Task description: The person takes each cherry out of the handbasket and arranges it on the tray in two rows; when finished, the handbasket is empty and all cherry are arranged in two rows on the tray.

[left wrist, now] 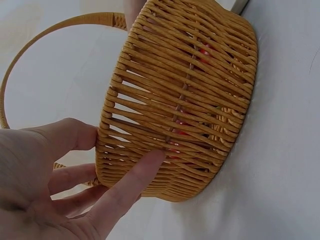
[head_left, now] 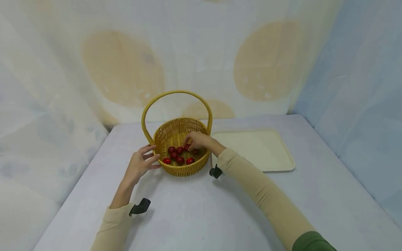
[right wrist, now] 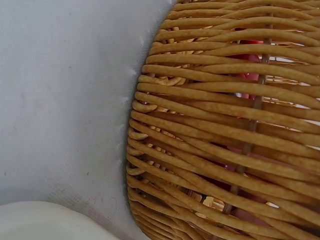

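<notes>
A yellow-brown woven basket (head_left: pixel 182 170) with a tall hoop handle stands on the table. Several small, round, dark red fruits (head_left: pixel 180 160) lie on its bottom; their exact kind is too small to make out. My left hand (head_left: pixel 138 165) holds the basket's left rim, one digit against the outer wall (left wrist: pixel 175 100) and others at the rim. Reaching over the right rim, my right hand (head_left: pixel 198 140) is down inside the basket, with bent finger and thumb around one red fruit (head_left: pixel 187 147). In the right wrist view the basket wall (right wrist: pixel 225 120) mostly hides that hand.
A cream rectangular tray (head_left: pixel 260 150) lies right of the basket, partly behind the right forearm. The white-covered table (head_left: pixel 188 209) meets patterned cloth walls (head_left: pixel 201 52) at the back and sides. A black camera mount (head_left: pixel 140 206) sticks out from the left wrist.
</notes>
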